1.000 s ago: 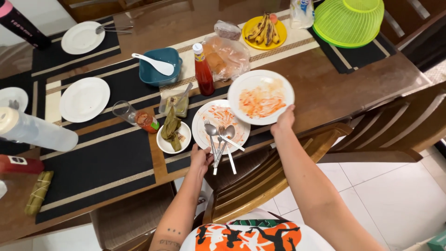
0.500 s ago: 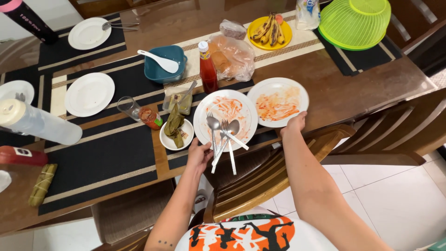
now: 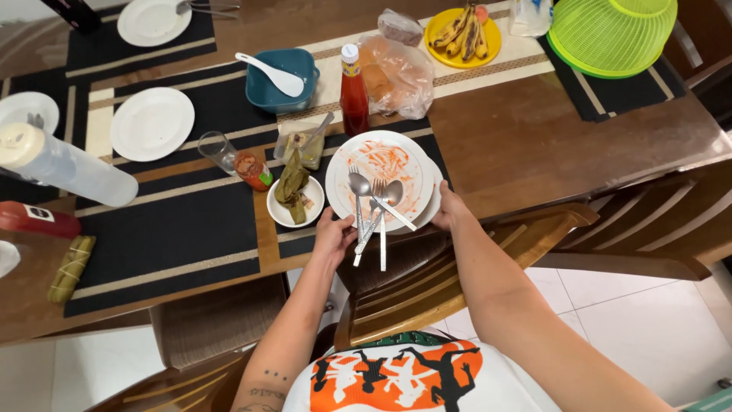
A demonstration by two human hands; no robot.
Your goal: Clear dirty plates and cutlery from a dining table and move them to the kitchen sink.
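Landmark: the smeared top plate, near edge of the wooden worktop. Left of it, touching: small white bowl with limp leaf wrappers. Our left hand pinches the plate's near-left rim, thumb on the steel cutlery so it can't slide. Top plate sits on a second glazed plate, only its right edge showing. Our right hand cups that edge, supporting the stack.

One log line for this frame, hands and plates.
left hand: holds top plate rim | right hand: holds lower plate | cutlery: on top plate | plates: stacked
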